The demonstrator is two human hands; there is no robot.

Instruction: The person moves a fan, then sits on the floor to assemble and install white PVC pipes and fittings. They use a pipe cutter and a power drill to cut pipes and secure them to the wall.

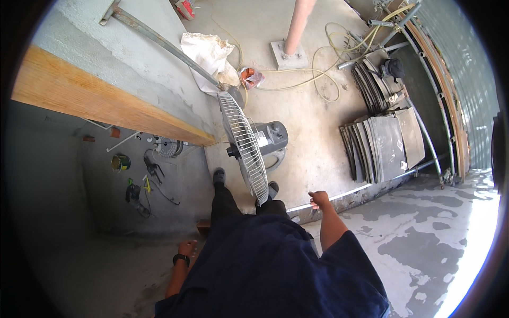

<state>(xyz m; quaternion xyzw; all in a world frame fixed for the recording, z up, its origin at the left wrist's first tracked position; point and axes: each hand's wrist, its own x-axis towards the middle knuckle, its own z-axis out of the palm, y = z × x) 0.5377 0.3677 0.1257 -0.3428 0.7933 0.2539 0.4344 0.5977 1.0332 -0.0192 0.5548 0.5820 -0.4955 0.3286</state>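
My left hand (187,248), with a dark band at the wrist, hangs low beside my body, its fingers curled in with nothing seen in them. Out to the right, my right hand (319,200) is in the air with the thumb apart from loosely bent fingers, and it holds nothing. A grey fan (247,151) with a round wire guard stands just ahead of my feet, apart from both hands. Its motor housing (273,136) faces right. Ahead of my left hand, a reddish-brown block (203,227) shows partly behind my clothing.
Stacked grey sheets (379,146) lie at the right beside metal pipes (424,124). A yellowish hose (318,74) loops near a pink post (299,26). A white sack (207,55) rests by the wall. Power tools (135,199) and a tin (120,162) lie left, below a wooden beam (106,98).
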